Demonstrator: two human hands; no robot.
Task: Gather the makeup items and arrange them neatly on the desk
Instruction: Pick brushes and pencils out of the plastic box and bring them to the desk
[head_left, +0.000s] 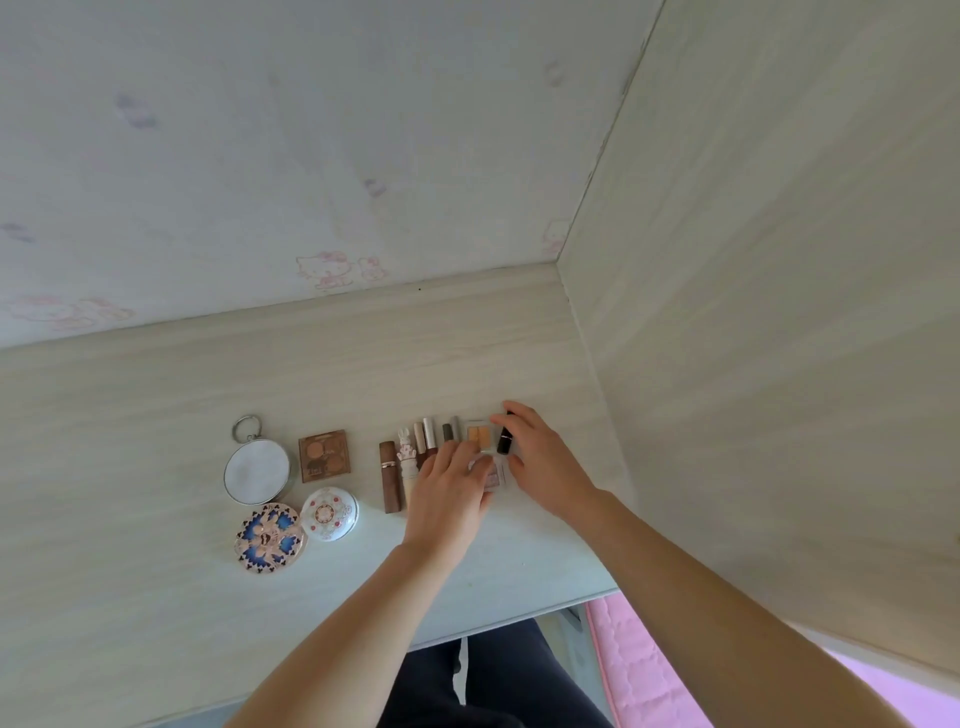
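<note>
Right hand (540, 462) near right edge of pale wooden desk (156, 405), fingers curled around small black lipstick tube (504, 441). Left hand (451, 488) flat, fingers straight, resting on row of slim lipstick tubes (422, 441) and small clear eyeshadow case (491, 474), gripping nothing.

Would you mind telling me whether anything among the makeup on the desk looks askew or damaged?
Nothing looks damaged or spilled. Only the brown eyeshadow palette sits slightly rotated beside the round mirror; the lipsticks lie roughly parallel.
</note>
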